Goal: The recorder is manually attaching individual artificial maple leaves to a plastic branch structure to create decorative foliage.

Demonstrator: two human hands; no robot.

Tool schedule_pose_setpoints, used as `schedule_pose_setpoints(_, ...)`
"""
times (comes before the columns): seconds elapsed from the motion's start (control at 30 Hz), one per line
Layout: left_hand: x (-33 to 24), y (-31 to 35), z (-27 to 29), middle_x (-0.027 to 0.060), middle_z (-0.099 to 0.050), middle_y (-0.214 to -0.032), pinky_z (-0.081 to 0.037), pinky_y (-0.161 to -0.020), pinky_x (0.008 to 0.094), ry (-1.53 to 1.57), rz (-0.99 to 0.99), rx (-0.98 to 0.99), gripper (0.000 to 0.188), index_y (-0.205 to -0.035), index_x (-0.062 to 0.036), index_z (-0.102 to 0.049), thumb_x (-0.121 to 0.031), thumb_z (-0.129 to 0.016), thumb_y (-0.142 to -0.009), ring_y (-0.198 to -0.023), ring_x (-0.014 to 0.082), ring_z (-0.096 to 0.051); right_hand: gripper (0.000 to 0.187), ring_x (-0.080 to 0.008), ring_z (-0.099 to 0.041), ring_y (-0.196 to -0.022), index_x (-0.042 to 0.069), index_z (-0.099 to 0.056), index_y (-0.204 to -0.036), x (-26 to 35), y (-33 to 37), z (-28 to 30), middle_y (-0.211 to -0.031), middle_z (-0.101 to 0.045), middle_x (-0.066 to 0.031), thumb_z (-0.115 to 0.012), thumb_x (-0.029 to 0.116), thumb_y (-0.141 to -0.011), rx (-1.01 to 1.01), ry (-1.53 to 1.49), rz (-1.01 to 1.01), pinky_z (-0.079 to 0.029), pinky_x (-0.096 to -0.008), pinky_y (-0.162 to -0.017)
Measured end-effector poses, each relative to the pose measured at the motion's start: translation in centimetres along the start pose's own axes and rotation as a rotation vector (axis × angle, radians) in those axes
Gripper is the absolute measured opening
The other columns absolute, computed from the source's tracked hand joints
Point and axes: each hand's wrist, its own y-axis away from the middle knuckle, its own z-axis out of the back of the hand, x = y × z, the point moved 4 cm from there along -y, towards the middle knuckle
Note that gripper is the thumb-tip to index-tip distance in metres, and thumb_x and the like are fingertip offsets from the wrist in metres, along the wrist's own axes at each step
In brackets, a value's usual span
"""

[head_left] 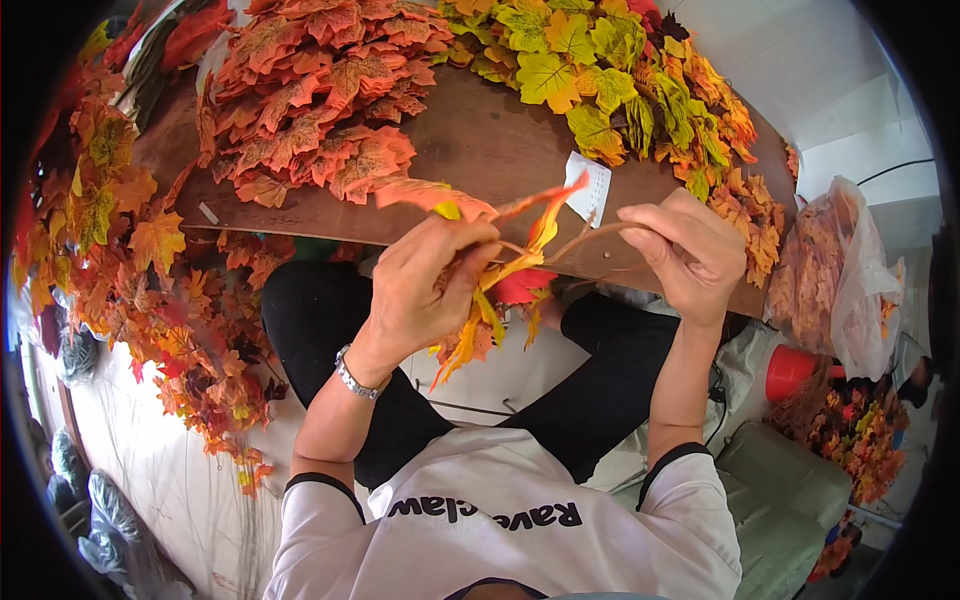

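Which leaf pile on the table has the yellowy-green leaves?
The pile right of centre, along the far side; the big coral-red pile to its left shows no green.

table (pixel 460 150): left leaf pile (pixel 320 90) on left half, right leaf pile (pixel 620 85) on right half, paper slip (pixel 590 190) between the latter and front edge | left of table: leaf garlands (pixel 215 350) | right of table: plastic bag (pixel 862 310) | table's near side: leaf sprig (pixel 547 228) between left hand (pixel 425 285) and right hand (pixel 692 255) | person's right: leaf cluster (pixel 855 440)

The person (pixel 490 560) across from me wears a white T-shirt (pixel 470 465) with black-trimmed short sleeves (pixel 315 525), dark chest lettering (pixel 542 516), black trousers (pixel 312 320) and a silver link-band watch (pixel 358 377).
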Motion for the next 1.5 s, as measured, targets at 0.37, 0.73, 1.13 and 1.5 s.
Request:
schedule_pose_setpoints(0.37,-0.3,-0.1,0.3,0.0073,-0.059,-0.07,-0.044,-0.051,0.0261,-0.022,-0.02,0.049,0.023,-0.089,-0.0029,-0.058,0.008,-0.059,-0.068,-0.056,0.0201,-0.056,0.011,-0.0102,-0.045,-0.049,0.0,-0.065,-0.08,0.4,0.5,-0.5,-0.059,-0.054,-0.0043,-0.069,0.002,-0.07,-0.02,-0.047,-0.159,-0.033,-0.0221,-0.045)
schedule_pose_setpoints(0.73,1.9,0.9,0.0,0.0096,-0.056,-0.068,-0.042,-0.047,0.0237,-0.044,0.116,0.238,0.01,-0.083,0.0012,-0.059,-0.002,-0.063,-0.074,-0.059,0.0173,-0.057,0.007,-0.0074,-0.044,-0.048,-0.001,-0.064,-0.076,-0.4,-0.1,-1.9,-0.058,-0.055,-0.0038,-0.068,0.004,-0.072,-0.005,-0.088,-0.296,-0.032,-0.0207,-0.044)
schedule_pose_setpoints(1.13,0.7,0.5,-0.5,0.0026,-0.059,-0.073,-0.041,-0.058,0.021,0.181,0.356,0.281,0.009,-0.081,-0.0014,-0.063,-0.007,-0.067,-0.075,-0.06,0.0079,-0.048,0.006,-0.0103,-0.048,-0.047,0.0,-0.064,-0.075,0.3,0.4,-3.6,-0.059,-0.057,-0.0056,-0.067,0.005,-0.073,0.027,-0.147,-0.281,-0.035,-0.0223,-0.044)
schedule_pose_setpoints(1.5,0.9,0.9,-0.8,0.0032,-0.06,-0.066,-0.044,-0.052,0.0215,0.314,0.423,0.325,0.013,-0.081,-0.0009,-0.061,-0.012,-0.066,-0.077,-0.055,0.008,-0.056,0.006,-0.0081,-0.047,-0.048,-0.001,-0.064,-0.077,0.9,2.2,-5.6,-0.059,-0.056,-0.0053,-0.067,0.002,-0.072,0.073,-0.222,-0.255,-0.034,-0.0212,-0.043)
